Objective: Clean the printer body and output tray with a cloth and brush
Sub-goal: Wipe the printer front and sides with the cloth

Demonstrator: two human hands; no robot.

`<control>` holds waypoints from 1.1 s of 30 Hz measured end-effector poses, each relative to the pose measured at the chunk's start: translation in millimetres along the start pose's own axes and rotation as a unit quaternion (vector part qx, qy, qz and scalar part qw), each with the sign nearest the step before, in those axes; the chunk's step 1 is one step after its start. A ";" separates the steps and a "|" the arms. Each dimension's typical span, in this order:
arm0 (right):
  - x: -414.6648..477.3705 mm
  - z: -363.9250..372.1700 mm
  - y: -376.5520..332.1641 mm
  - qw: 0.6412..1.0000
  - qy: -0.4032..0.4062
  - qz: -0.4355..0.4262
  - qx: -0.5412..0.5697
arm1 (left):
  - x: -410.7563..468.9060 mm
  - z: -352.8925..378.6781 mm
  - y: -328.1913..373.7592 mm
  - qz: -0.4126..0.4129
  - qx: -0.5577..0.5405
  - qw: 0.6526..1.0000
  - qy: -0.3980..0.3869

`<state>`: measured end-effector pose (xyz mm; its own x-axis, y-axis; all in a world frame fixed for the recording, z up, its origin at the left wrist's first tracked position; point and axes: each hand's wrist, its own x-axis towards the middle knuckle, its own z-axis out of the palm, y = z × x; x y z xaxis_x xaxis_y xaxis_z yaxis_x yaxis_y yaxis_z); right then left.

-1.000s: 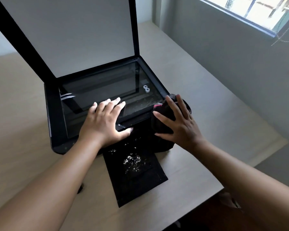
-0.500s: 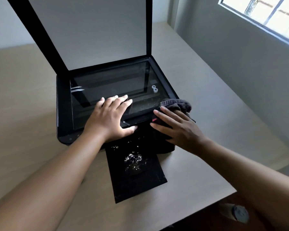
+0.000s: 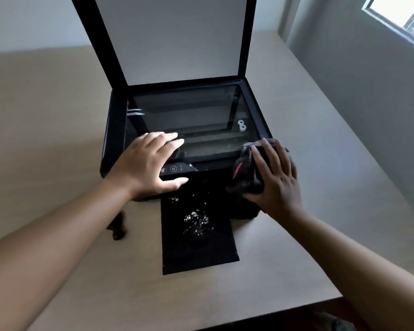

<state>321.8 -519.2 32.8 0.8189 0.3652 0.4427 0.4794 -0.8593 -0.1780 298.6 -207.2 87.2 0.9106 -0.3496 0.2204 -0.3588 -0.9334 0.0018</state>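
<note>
A black printer [image 3: 112, 130] stands on the table with its scanner lid [image 3: 175, 37] raised upright and the glass bed exposed. My left hand [image 3: 148, 163] lies flat on the front left of the glass and control strip, fingers spread. My right hand [image 3: 276, 177] presses a dark cloth [image 3: 245, 170] with a pink stripe against the printer's front right corner. The black output tray [image 3: 198, 249] sticks out toward me, with shiny specks on its surface. A dark brush [image 3: 117, 225] lies partly hidden behind my left forearm.
The beige table [image 3: 46, 115] ends at a front edge near me and a right edge by the grey wall [image 3: 368, 91]. A window [image 3: 402, 17] sits at the upper right. Two small white rings [image 3: 242, 124] rest on the glass.
The cloth under my right hand has slid from the top right edge down onto the printer's front right corner. My left hand has stayed flat on the glass. The view has shifted left.
</note>
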 end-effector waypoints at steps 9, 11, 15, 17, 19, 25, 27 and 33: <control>21.2 4.4 -46.9 0.977 0.086 0.049 0.187 | -38.6 2.6 -47.5 -0.128 0.001 0.988 -0.080; 29.5 -3.9 -71.5 0.926 0.177 0.197 0.269 | -40.3 4.2 -46.3 -0.136 -0.006 0.989 -0.066; 47.2 -39.4 -94.1 0.753 0.288 0.423 0.415 | -39.8 4.9 -49.4 -0.139 -0.017 0.989 -0.053; 50.5 -55.9 -93.3 0.694 0.295 0.455 0.473 | -39.0 5.9 -49.7 -0.137 -0.021 0.989 -0.050; 48.7 -68.5 -95.5 0.641 0.260 0.491 0.529 | -39.2 6.3 -51.4 -0.132 -0.025 0.990 -0.045; 2.2 -49.9 -122.5 0.551 0.201 0.558 0.587 | -39.7 7.2 -54.9 -0.123 -0.025 0.992 -0.032; -13.8 -24.0 -140.4 0.560 0.190 0.580 0.560 | -39.9 7.7 -55.0 -0.120 -0.021 0.992 -0.030; 6.3 33.0 -193.6 0.597 0.238 0.619 0.451 | -41.7 8.7 -54.6 -0.107 -0.025 0.994 -0.026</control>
<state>244.6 -338.7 41.1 0.6425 -0.6777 -0.3576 -0.2497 0.2560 -0.9339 282.0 -142.4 69.4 0.9762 -0.1477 0.1586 -0.1634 -0.9823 0.0911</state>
